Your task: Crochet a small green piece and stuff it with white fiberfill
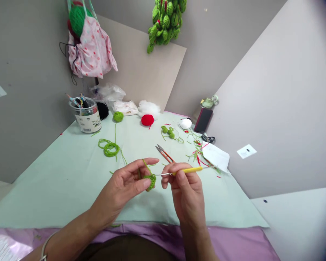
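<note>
My left hand (pixel 126 183) pinches a small green crochet piece (pixel 151 181) between thumb and fingers, its index finger stretched out with green yarn running over it. In my right hand (pixel 186 188) is a crochet hook with a yellow handle (pixel 188 170), held like a pen. The hook's thin metal tip points left and meets the top edge of the crochet piece. Loose loops of green yarn (pixel 110 148) lie beyond my left hand, and a strand leads back to a green yarn ball (pixel 118 116). Orange-handled thread snips (pixel 165 153) lie just beyond my hands.
A pencil jar (pixel 88 117) stands at the back left. Farther back are a red yarn ball (pixel 147 120) and white stuffing (pixel 149 107). Small green crocheted pieces (pixel 168 132), a white yarn ball (pixel 186 124), yarn scraps (pixel 198 154) and a phone (pixel 203 120) are on the right.
</note>
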The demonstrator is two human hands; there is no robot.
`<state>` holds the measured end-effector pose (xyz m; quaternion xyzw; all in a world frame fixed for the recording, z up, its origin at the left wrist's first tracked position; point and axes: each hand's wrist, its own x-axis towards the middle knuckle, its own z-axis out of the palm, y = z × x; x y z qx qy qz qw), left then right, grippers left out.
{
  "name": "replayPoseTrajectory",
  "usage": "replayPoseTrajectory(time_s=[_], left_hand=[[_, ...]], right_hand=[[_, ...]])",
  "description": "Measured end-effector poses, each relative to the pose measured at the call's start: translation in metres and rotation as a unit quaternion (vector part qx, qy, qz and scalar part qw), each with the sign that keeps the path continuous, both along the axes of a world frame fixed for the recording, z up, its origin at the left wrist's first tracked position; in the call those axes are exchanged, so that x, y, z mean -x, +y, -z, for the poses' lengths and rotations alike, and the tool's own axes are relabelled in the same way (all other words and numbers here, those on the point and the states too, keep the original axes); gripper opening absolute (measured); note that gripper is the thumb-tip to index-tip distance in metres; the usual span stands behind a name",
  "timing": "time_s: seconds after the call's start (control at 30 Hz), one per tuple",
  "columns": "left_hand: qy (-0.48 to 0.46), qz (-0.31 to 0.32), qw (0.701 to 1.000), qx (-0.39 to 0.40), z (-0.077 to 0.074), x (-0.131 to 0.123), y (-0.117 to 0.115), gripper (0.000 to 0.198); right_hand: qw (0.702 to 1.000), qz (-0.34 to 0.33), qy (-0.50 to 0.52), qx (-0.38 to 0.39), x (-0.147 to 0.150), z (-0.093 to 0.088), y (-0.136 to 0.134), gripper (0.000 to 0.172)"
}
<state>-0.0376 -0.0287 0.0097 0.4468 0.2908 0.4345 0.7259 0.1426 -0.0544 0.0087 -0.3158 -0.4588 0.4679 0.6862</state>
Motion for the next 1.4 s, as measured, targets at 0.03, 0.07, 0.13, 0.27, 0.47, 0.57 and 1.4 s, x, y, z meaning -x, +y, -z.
replayPoseTrajectory(time_s=[0.03, 0.07, 0.13, 0.27, 0.47, 0.57, 1.4], left_hand=[[-0.005, 0.006, 1.000, -0.002, -0.001, 0.000, 0.000, 0.035], [-0.010, 0.011, 1.000, -0.003, -0.001, 0.000, 0.000, 0.036], [-0.022, 0.023, 0.999, -0.004, -0.001, -0.001, 0.000, 0.039], [-0.050, 0.042, 0.998, 0.018, 0.000, -0.002, 0.000, 0.047], [-0.071, 0.023, 0.997, 0.012, 0.005, -0.004, 0.000, 0.062], [-0.036, -0.003, 0.999, -0.013, 0.006, -0.003, -0.001, 0.049], [0.003, -0.081, 0.997, -0.009, 0.002, -0.010, -0.006, 0.060]], right_hand=[[1.000, -0.010, -0.005, -0.007, 0.000, -0.001, 0.000, 0.017], [1.000, -0.018, -0.017, -0.017, -0.001, -0.001, 0.001, 0.017], [0.998, -0.028, -0.047, -0.038, 0.000, 0.001, 0.001, 0.016], [0.995, -0.028, -0.078, -0.059, 0.004, 0.009, 0.001, 0.017], [0.996, 0.016, -0.076, -0.049, 0.010, 0.012, -0.003, 0.015], [0.999, 0.003, -0.021, -0.026, 0.009, 0.009, -0.002, 0.016], [0.802, 0.231, -0.480, -0.271, 0.005, 0.036, -0.017, 0.057]])
